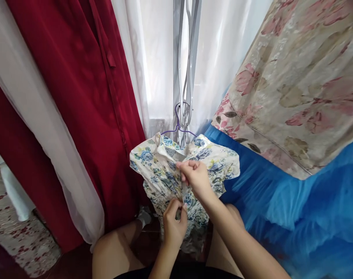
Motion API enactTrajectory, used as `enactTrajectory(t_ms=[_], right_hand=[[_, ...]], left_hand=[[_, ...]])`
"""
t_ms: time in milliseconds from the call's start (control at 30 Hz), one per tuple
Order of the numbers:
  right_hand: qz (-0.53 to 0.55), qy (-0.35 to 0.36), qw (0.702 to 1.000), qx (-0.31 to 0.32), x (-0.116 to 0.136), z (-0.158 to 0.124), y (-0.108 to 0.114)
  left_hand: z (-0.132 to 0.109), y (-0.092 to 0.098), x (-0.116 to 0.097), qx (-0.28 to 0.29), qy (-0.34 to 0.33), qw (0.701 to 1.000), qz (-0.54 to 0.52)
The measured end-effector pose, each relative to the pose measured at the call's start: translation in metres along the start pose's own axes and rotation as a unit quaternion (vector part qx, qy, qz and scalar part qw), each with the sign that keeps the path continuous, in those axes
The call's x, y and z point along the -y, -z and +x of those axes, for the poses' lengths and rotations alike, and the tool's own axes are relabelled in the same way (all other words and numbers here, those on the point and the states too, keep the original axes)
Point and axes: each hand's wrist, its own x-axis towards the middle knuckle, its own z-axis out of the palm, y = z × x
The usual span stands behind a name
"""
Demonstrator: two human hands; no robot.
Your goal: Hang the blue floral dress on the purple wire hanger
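Note:
A white dress (156, 179) with blue and yellow flowers hangs in front of me on a purple hanger (178, 126). A slit runs down the middle from its neckline. With finger and thumb together, my right hand (197, 179) pinches the cloth at the upper part of this slit. Lower down, my left hand (175, 223) is closed on the dress along the same line. The fingers hide whether a zipper pull or button lies between them. The hem falls into shadow between my knees.
Grey-white straps (185, 58) hang above the hanger, before a bright white curtain (156, 58). Long red fabric (74, 77) and sheer white cloth (54, 128) hang at left. At right, a beige cloth with pink flowers (304, 85) hangs over blue tulle (275, 201).

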Motion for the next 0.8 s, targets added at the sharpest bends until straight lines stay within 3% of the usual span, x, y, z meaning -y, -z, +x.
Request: enactTrajectory(t_ms=[100, 200, 300, 367, 500, 533, 600, 700, 800], right_hand=[[0.019, 0.039, 0.999, -0.014, 0.029, 0.025, -0.004], [0.033, 0.063, 0.997, -0.015, 0.042, 0.033, 0.001], [0.028, 0.073, 0.997, -0.008, 0.039, 0.026, 0.010], [0.014, 0.084, 0.996, -0.007, 0.034, 0.018, 0.016], [-0.039, 0.115, 0.993, 0.004, 0.030, 0.002, 0.026], [-0.048, 0.122, 0.991, 0.006, 0.031, -0.001, 0.028], [-0.058, 0.135, 0.989, 0.008, 0.033, -0.006, 0.033], [-0.053, 0.145, 0.988, 0.002, 0.034, -0.004, 0.039], [-0.033, 0.130, 0.991, 0.006, 0.024, 0.007, 0.038]], left_hand=[[-0.010, -0.015, -0.005, 0.029, 0.011, 1.000, -0.002], [-0.019, -0.026, -0.006, 0.057, 0.029, 0.998, -0.016], [-0.010, -0.018, -0.006, 0.082, 0.038, 0.995, -0.043], [0.016, -0.001, -0.013, 0.070, 0.013, 0.996, -0.057], [0.100, 0.042, -0.048, -0.030, -0.101, 0.994, -0.039], [0.121, 0.050, -0.059, -0.022, -0.132, 0.991, -0.025], [0.154, 0.060, -0.078, 0.055, -0.189, 0.980, 0.029], [0.177, 0.060, -0.098, 0.106, -0.249, 0.956, 0.112], [0.176, 0.053, -0.111, 0.061, -0.272, 0.948, 0.154]])
